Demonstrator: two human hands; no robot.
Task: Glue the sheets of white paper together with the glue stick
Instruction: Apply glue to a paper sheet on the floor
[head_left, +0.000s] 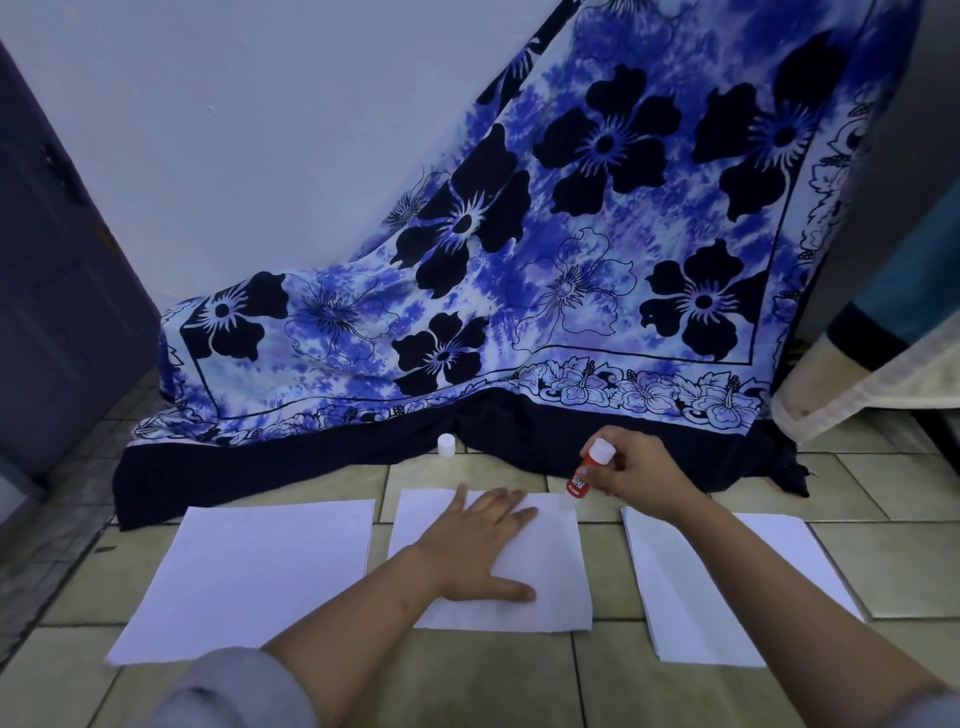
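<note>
- Left hand (485, 540): lies flat, fingers straight and spread, palm down on the middle sheet (550, 571); it presses the paper and grips nothing.
- Right hand (636, 475): fingers curled round the glue stick (584, 475), held near its white upper end.
- Glue stick: red body, tilted, lower tip at the far right corner of the middle sheet; whether the tip touches the paper cannot be told.
- White paper: three lots lie side by side on the tiled floor (909, 545), with gaps between them: the left sheet (249, 577), the middle sheet, and the right sheet (670, 608), which the right forearm crosses.
- White cap (445, 446): stands upright on the floor beyond the middle sheet, just beside the dark hem of the cloth.
- Blue flowered cloth (571, 234): draped against the wall, its hem resting on the floor.
</note>
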